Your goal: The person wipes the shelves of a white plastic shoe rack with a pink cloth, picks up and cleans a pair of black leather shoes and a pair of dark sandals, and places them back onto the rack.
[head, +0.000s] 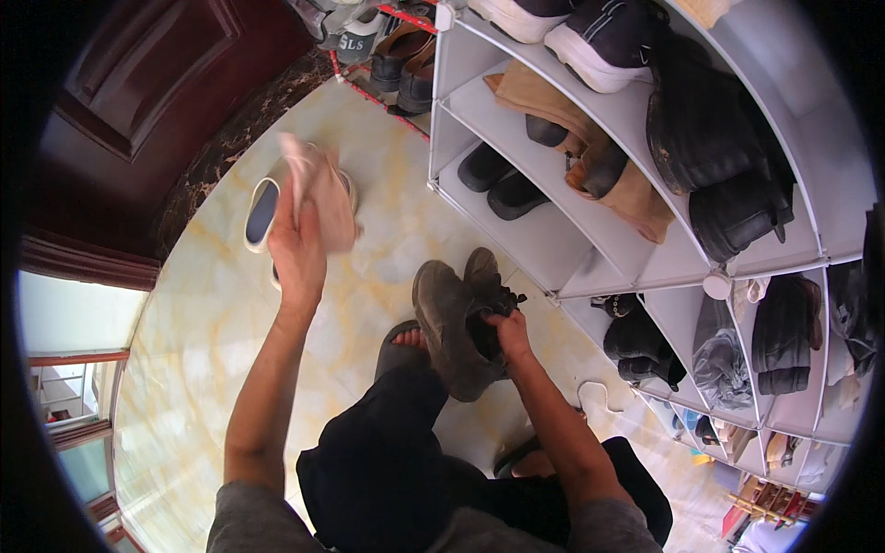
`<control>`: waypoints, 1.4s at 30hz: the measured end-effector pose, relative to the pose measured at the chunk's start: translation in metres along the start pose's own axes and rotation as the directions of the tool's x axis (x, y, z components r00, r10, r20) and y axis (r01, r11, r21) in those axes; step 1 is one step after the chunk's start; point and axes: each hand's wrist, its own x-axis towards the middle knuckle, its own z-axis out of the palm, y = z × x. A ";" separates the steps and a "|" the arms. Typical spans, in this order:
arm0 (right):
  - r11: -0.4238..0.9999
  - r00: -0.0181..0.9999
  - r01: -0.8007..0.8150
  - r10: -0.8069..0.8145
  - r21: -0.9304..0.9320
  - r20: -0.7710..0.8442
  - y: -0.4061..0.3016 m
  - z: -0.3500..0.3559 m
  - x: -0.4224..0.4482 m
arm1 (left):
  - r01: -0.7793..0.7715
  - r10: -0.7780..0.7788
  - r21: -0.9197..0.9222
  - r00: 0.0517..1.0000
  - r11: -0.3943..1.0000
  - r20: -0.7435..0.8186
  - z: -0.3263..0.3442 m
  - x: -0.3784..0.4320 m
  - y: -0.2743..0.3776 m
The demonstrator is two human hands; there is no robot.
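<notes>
My left hand grips a pale pink cloth, blurred by motion. Behind that cloth, on the floor, is a cream shoe with a dark blue inside; part of another pale shoe shows past the cloth's right edge. My right hand holds a worn dark grey-brown lace-up shoe by its opening, fingers partly inside it. A second dark shoe with black laces is right against it, and I cannot tell whether the same hand grips both. They are just beyond my sandalled foot.
A white cube shoe rack fills the right side, holding black boots, tan ankle boots and black slippers. More shoes stand on a red-framed rack. A dark red door is at upper left. A pale cord lies on the marbled floor.
</notes>
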 end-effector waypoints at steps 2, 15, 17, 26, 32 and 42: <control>0.991 0.992 -0.101 0.106 0.088 -0.062 -0.017 0.021 -0.007 | -0.423 0.434 0.395 0.898 0.816 0.065 0.003 -0.018 -0.055; 0.967 0.960 -0.040 0.108 0.253 -0.260 -0.023 -0.009 -0.007 | -0.081 0.078 0.003 0.973 0.997 0.216 0.006 -0.046 0.000; 0.930 0.967 -0.015 0.107 0.367 -0.232 -0.017 -0.011 0.006 | -0.311 0.256 0.120 0.907 0.943 0.335 0.022 -0.061 -0.001; 0.688 0.947 0.120 -0.296 -0.716 -0.126 -0.021 -0.046 0.000 | -0.508 0.002 0.249 0.443 0.824 0.896 -0.040 -0.086 -0.070; 0.504 0.998 0.058 -0.047 -0.862 0.040 -0.005 -0.083 -0.007 | -0.396 -0.104 0.406 0.598 0.824 0.795 0.013 -0.083 -0.066; -0.138 0.724 0.159 0.689 -0.978 0.021 -0.087 -0.094 -0.030 | -0.344 -0.015 0.206 0.484 0.916 0.875 0.067 -0.083 -0.034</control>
